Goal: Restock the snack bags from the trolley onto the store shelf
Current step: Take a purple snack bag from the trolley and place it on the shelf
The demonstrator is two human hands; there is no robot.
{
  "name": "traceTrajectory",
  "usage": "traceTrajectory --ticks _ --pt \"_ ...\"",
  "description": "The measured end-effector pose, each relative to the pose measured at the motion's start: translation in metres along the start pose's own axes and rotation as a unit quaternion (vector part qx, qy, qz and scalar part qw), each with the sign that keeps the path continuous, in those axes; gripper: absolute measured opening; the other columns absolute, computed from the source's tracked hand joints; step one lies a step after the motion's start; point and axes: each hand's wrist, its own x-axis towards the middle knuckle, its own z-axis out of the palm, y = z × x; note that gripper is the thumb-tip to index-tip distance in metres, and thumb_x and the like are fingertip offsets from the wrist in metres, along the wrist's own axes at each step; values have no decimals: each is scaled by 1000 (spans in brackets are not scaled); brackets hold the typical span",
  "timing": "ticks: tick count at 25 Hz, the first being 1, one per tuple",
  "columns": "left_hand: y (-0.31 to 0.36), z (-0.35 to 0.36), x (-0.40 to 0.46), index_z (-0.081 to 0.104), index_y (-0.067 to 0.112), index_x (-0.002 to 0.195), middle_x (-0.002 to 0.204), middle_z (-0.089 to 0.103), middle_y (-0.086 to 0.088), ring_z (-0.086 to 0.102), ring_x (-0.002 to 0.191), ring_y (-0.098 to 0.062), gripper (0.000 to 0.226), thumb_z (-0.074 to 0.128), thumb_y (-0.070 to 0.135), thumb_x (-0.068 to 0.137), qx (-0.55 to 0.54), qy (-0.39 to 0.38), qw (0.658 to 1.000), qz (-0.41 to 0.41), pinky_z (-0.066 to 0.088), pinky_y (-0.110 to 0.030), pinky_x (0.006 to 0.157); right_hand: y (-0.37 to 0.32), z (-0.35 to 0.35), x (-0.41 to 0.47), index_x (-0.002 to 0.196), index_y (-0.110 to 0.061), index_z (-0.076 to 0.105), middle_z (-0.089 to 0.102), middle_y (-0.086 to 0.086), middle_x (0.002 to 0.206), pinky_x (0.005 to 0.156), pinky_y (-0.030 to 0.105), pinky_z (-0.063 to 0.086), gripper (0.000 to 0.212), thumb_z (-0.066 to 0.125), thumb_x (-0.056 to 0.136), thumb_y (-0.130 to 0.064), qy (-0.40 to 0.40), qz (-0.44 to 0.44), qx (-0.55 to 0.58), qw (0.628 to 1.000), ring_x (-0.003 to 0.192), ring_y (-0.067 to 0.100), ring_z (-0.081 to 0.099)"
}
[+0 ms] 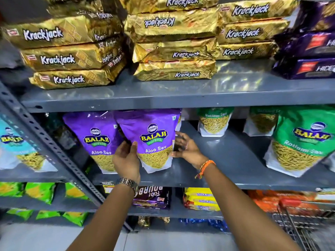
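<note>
A purple Aloo Sev bag (154,140) stands upright on the grey middle shelf (226,171), overlapping a second purple Aloo Sev bag (97,140) to its left. My left hand (126,160) holds the front bag's lower left edge, thumb on its face. My right hand (186,149) is at the bag's right edge with fingers spread, touching its side. Green Ratlami Sev bags (301,140) stand further right on the same shelf. The wire trolley (304,223) with a red handle shows at the lower right.
Gold Krackjack packs (174,49) and dark purple packs (308,67) fill the shelf above. A slotted grey upright (45,142) divides the bays at the left. Biscuit packs (199,198) and green snack bags (39,192) sit on lower shelves.
</note>
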Motion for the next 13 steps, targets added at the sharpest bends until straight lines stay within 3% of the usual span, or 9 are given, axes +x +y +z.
traceTrajectory --ticks 2,4,6,7,10,13 --pt "-3 -7 -22 60 -4 128 116 68 -14 65 103 -19 42 70 4 88 7 29 1000 6 53 -16 82 -4 -20 -25 141 -16 42 57 6 137 107 41 44 85 74 71 17 34 7 13 999 134 21 48" --pt "-4 -11 -44 62 -3 122 102 72 -5 68 91 -7 34 67 -4 88 -7 24 999 27 53 -13 79 -7 -44 -56 142 -17 43 53 8 146 112 46 42 79 70 75 17 59 1 19 998 138 20 45" --pt "-7 -7 -70 65 9 112 80 71 17 65 76 10 27 63 -6 90 22 -28 998 45 52 -12 80 -14 -66 -95 140 -17 46 53 8 146 105 39 49 74 67 78 17 86 -12 37 996 137 18 47" --pt "-10 -2 -83 65 13 110 81 71 17 65 75 12 28 62 -6 90 41 -55 996 49 51 -11 81 -16 -76 -114 139 -17 47 54 7 145 99 35 52 72 66 79 17 101 -19 47 994 136 16 49" --pt "-26 26 -135 65 1 116 99 70 -6 67 79 12 29 64 -7 89 45 -134 990 25 51 -8 80 -14 -113 -182 134 -20 53 60 3 139 94 32 54 67 65 79 17 164 -31 75 983 131 11 54" --pt "-44 59 -198 67 1 117 107 72 -6 69 89 6 28 67 -2 89 99 -263 960 5 53 -10 86 3 -155 -258 132 -16 54 63 3 134 102 36 49 65 68 77 15 247 -26 70 966 126 14 59"
